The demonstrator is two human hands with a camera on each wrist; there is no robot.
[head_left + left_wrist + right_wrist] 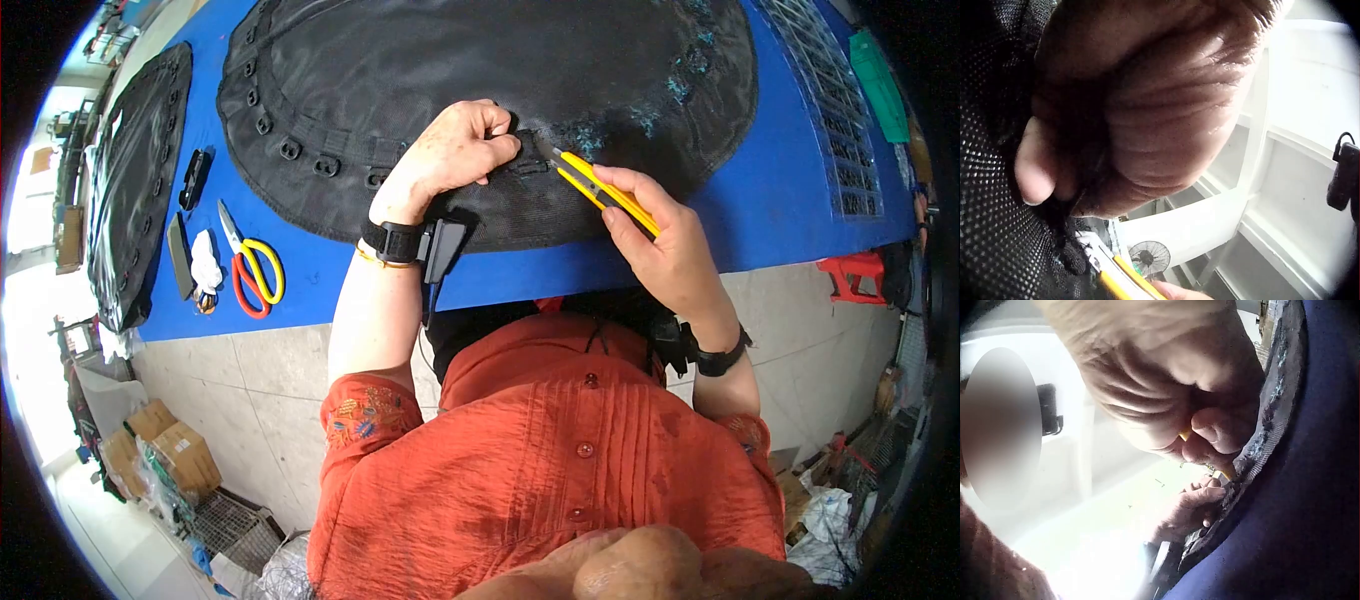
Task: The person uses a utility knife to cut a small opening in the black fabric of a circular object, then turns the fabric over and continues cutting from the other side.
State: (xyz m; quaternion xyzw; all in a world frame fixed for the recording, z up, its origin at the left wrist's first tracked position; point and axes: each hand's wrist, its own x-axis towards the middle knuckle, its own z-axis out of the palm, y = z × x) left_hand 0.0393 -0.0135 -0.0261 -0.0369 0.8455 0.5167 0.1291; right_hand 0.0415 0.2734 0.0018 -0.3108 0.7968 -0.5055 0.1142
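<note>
A large rounded piece of black mesh fabric (430, 80) lies on a blue table. My left hand (455, 150) pinches a bit of it near the front edge; in the left wrist view the curled fingers of the left hand (1147, 100) are against the mesh (991, 181). My right hand (665, 240) grips a yellow utility knife (610, 192), its blade pointing left at the fabric beside the left fingertips. The knife (1124, 275) tip meets dark threads in the left wrist view. The right hand (1179, 381) partly hides the knife in the right wrist view.
Scissors (250, 262), a dark bar (179, 256), a white bundle (205, 262) and a black tool (195, 178) lie left on the table. Another black piece (140, 180) is at the far left. Turquoise thread scraps (645, 118) are on the fabric; a wire grid (825, 110) lies right.
</note>
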